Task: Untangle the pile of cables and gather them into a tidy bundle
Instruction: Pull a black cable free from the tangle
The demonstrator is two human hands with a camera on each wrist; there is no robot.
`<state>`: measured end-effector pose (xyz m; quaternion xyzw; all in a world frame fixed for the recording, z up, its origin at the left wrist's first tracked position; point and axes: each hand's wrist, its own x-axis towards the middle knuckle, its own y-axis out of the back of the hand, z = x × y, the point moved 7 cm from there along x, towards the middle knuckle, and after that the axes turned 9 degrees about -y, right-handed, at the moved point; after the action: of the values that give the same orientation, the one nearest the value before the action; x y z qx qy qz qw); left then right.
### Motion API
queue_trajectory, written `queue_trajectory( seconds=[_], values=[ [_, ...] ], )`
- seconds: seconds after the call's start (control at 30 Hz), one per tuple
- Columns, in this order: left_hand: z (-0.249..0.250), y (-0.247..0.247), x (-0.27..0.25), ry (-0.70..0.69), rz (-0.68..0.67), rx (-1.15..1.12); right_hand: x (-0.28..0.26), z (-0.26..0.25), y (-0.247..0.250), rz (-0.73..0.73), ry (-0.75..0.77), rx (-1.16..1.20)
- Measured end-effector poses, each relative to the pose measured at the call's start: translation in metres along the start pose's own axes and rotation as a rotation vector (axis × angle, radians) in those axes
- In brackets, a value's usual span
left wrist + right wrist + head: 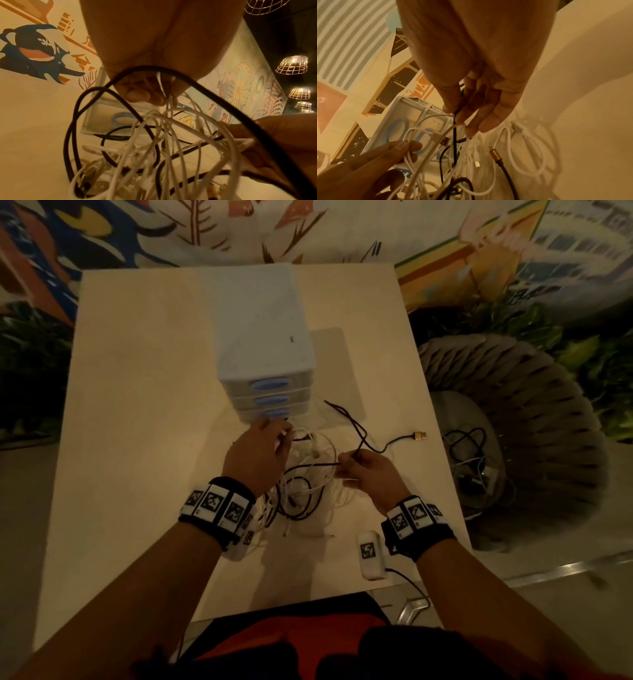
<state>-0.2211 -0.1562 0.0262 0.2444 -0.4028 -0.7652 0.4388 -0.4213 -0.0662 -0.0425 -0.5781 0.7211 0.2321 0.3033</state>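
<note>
Clearly the job is at an early stage: nearest the person, below both wrists, the pile of cables (301, 494) lies on the pale surface (137, 440) as a knot of white and dark loops, with no coil or bundle formed anywhere in view. Just above it the right hand (370, 477) pinches a thin black cable (454, 135) between thumb and forefinger, the remaining fingers (489, 121) hanging loosely extended beside it; that dark lead runs outward from the fingertips to a gold-tipped plug (419, 436) lying apart on the surface. Across from it the left hand (260, 453) has its fingers (402, 147) curled round several white cables (419, 135), lifting loops that hang crossed with dark ones. I judge one black lead is being teased free while the white strands are held back; every cable remains to be separated, straightened and gathered. Beyond the left fingertips, touching or nearly touching them, stands a small drawer unit (263, 344) with blue handles.
</note>
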Motion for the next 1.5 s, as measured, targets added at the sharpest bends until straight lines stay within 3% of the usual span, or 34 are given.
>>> queue_trajectory(
  seconds=[0.07, 0.13, 0.3, 0.5, 0.7, 0.83, 1.03, 1.17, 1.3, 1.43, 1.5],
  values=[
    [0.004, 0.007, -0.002, 0.004, 0.052, -0.019, -0.002, 0.001, -0.001, -0.019, 0.007, 0.022],
    [0.012, 0.007, -0.005, -0.041, 0.023, 0.037, -0.004, 0.001, -0.003, -0.044, 0.009, 0.056],
    [0.038, -0.023, -0.015, -0.279, -0.280, 0.104, -0.011, -0.007, -0.008, -0.079, 0.064, 0.050],
    [0.044, -0.028, -0.014, -0.343, -0.235, 0.114, -0.015, -0.015, -0.013, -0.060, 0.137, -0.146],
    [0.044, -0.025, -0.023, -0.432, -0.282, 0.149, -0.006, -0.018, 0.008, 0.016, -0.001, 0.162],
    [0.044, -0.028, -0.027, -0.460, -0.320, 0.182, 0.001, -0.022, 0.016, 0.049, -0.070, 0.197],
    [0.054, -0.026, -0.019, -0.358, -0.318, 0.248, -0.002, -0.027, 0.005, 0.001, -0.135, 0.051],
    [0.056, -0.018, -0.008, -0.218, -0.312, -0.054, -0.013, -0.034, -0.004, -0.079, -0.002, -0.215],
    [0.051, -0.004, 0.000, -0.124, -0.262, -0.268, -0.030, -0.019, -0.030, -0.284, 0.150, -0.532],
    [0.050, -0.006, -0.002, -0.091, -0.274, -0.340, -0.025, -0.022, -0.037, -0.086, 0.316, -0.679],
    [0.043, -0.008, -0.003, -0.027, -0.202, -0.450, -0.020, -0.026, -0.035, -0.027, 0.359, -0.643]
  ],
)
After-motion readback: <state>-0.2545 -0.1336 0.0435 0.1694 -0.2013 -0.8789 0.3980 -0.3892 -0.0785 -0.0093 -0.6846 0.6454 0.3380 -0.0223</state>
